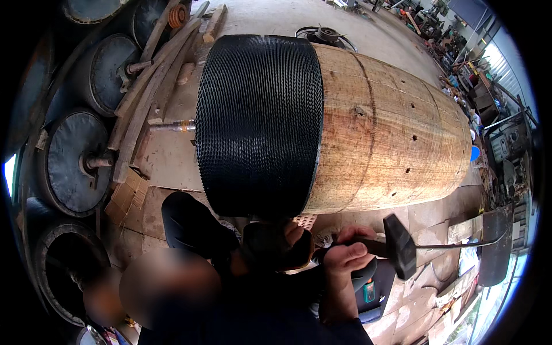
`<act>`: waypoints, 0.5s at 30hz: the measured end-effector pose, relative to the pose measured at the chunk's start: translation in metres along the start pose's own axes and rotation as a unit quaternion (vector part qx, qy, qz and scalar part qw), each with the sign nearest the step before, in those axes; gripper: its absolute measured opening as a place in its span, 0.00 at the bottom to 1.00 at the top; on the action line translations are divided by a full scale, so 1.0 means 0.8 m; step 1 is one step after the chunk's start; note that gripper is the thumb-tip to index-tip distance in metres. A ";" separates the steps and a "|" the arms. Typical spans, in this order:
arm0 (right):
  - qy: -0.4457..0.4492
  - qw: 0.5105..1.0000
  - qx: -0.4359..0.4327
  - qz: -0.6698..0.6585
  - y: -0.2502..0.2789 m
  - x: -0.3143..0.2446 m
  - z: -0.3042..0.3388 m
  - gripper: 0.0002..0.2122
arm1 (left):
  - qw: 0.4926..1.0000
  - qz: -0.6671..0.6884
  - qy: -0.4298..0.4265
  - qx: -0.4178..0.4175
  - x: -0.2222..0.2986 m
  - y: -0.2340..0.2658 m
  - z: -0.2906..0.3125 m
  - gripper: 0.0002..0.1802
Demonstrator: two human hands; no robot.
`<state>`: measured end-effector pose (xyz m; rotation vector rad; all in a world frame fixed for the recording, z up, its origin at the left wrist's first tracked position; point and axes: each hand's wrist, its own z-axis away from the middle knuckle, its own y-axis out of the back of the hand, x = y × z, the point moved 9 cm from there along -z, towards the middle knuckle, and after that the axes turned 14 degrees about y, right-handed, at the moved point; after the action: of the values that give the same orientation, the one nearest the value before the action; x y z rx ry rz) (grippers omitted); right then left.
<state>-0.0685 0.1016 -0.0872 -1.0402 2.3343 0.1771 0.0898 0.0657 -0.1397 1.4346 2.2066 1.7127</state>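
Note:
A large wooden roller lies across the view in front of me. Its left part is wrapped in a black, ridged covering with a toothed edge. My right hand, below the roller, is closed round the handle of a hammer, whose dark head points right. A thin curved rod runs right from behind the hammer head; its other end is hidden. My left hand is at the underside of the black covering, its visible fingers bent. What it holds is hidden in shadow.
Metal drums and long wooden beams stand at the left. A wheel-like metal part lies beyond the roller. Tools and clutter line the right side. A metal shaft juts from the roller's left end. A blurred patch covers the lower left.

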 end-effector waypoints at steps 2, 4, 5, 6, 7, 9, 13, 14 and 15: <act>-0.025 0.934 -0.255 0.248 -0.023 0.045 0.023 0.11 | 0.990 -0.007 -0.049 0.129 -0.009 0.038 -0.020 0.14; -0.143 0.899 -0.303 0.284 -0.034 0.074 0.044 0.10 | 0.967 -0.107 -0.078 0.220 -0.016 0.073 -0.040 0.17; -0.111 0.918 -0.299 0.235 -0.028 0.069 0.047 0.11 | 0.956 -0.109 -0.093 0.255 -0.023 0.095 -0.053 0.19; -0.135 0.938 -0.256 0.194 -0.016 0.060 0.047 0.12 | 0.947 -0.109 -0.102 0.285 -0.027 0.112 -0.064 0.22; -0.158 0.952 -0.212 0.152 -0.009 0.049 0.043 0.12 | 0.935 -0.132 -0.095 0.316 -0.032 0.133 -0.082 0.24; -0.148 0.981 -0.111 0.067 -0.004 0.009 0.017 0.16 | 0.931 -0.134 -0.095 0.327 -0.058 0.139 -0.096 0.26; -0.039 0.941 -0.272 0.195 -0.033 0.018 0.004 0.13 | 0.929 -0.184 -0.077 0.312 -0.056 0.133 -0.109 0.29; -0.065 0.924 -0.288 0.242 -0.035 0.047 0.022 0.13 | 0.927 -0.184 -0.071 0.318 -0.059 0.133 -0.108 0.29; -0.100 0.902 -0.301 0.293 -0.029 0.072 0.045 0.13 | 0.929 -0.181 -0.066 0.316 -0.061 0.131 -0.105 0.30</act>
<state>-0.0669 0.0607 -0.1461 -0.4863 2.3737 1.2395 0.1435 -0.0314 -0.0491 1.0451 2.8504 0.7974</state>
